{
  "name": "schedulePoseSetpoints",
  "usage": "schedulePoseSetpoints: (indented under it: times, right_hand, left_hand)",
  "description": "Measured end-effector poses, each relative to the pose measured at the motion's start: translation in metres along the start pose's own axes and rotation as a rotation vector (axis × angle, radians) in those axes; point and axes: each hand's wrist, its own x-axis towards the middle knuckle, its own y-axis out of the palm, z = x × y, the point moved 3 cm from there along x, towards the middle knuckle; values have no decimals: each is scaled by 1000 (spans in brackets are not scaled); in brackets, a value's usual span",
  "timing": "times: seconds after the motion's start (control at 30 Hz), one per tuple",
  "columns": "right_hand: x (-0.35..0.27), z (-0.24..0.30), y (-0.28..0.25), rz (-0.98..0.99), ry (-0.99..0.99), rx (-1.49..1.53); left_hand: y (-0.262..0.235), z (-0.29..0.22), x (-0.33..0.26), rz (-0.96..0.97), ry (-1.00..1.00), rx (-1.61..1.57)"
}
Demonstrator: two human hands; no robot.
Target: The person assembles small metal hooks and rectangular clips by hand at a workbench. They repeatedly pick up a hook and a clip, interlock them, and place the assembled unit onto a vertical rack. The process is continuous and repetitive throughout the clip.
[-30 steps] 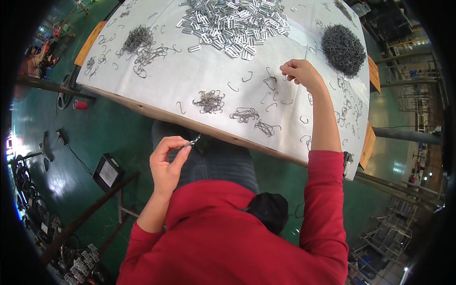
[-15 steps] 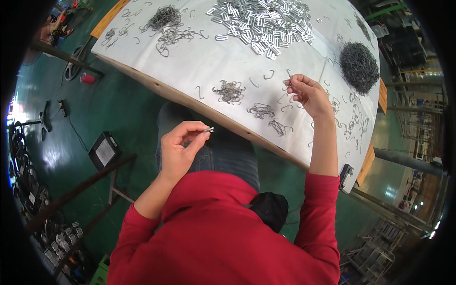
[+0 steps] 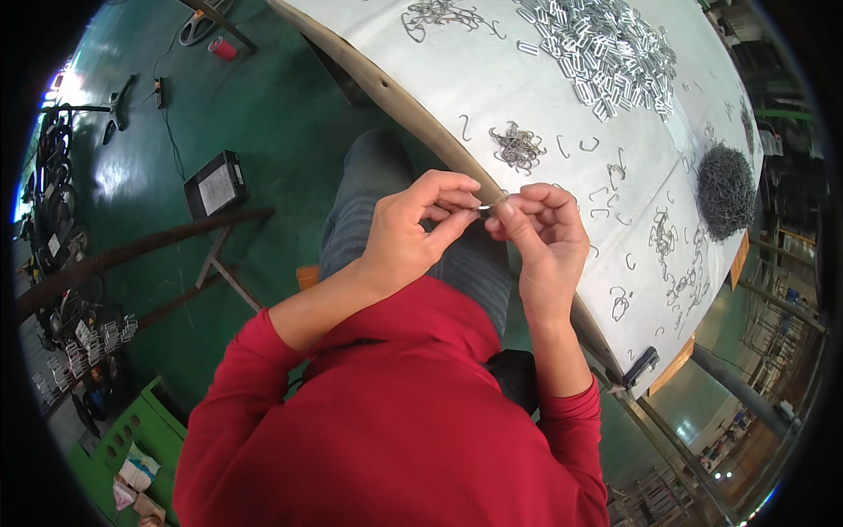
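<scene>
Over my lap, just off the table's near edge, my two hands meet at the fingertips. My left hand point(image 3: 408, 227) pinches a small silver slotted metal buckle point(image 3: 484, 208), mostly covered by the fingers. Against it, my right hand point(image 3: 546, 241) pinches a thin wire hook point(image 3: 503, 199), of which only a bit shows. Whether hook and buckle are joined cannot be made out. Beyond my fingers on the white-covered table point(image 3: 413, 66) lies a small heap of wire hooks point(image 3: 518, 147), with single hooks scattered to its right.
A large heap of silver slotted buckles point(image 3: 606, 57) lies at the table's far side. At the right is a dense dark mound of wire pieces point(image 3: 726, 193). A black clip-like object point(image 3: 641, 367) sits at the near right corner. On the floor stands a black tray point(image 3: 216, 186).
My right hand has come from over the table, bringing its wire hook down to my left hand. My left hand has shifted right and up. The whole view has turned somewhat leftward.
</scene>
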Motion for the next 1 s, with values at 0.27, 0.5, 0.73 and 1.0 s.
schedulePoseSetpoints:
  times: [0.27,0.5,0.73,1.0]
  right_hand:
    - [-9,0,-2,32,-422,-114]
    - [-11,5,-8,131,-598,-354]
    - [-6,9,-4,66,-675,-395]
    - [3,3,-16,51,-609,-428]
  left_hand:
    - [-12,4,22,42,326,170]
    - [23,55,205,29,661,788]
    - [60,71,269,121,526,1156]
    - [37,31,171,345,-19,203]
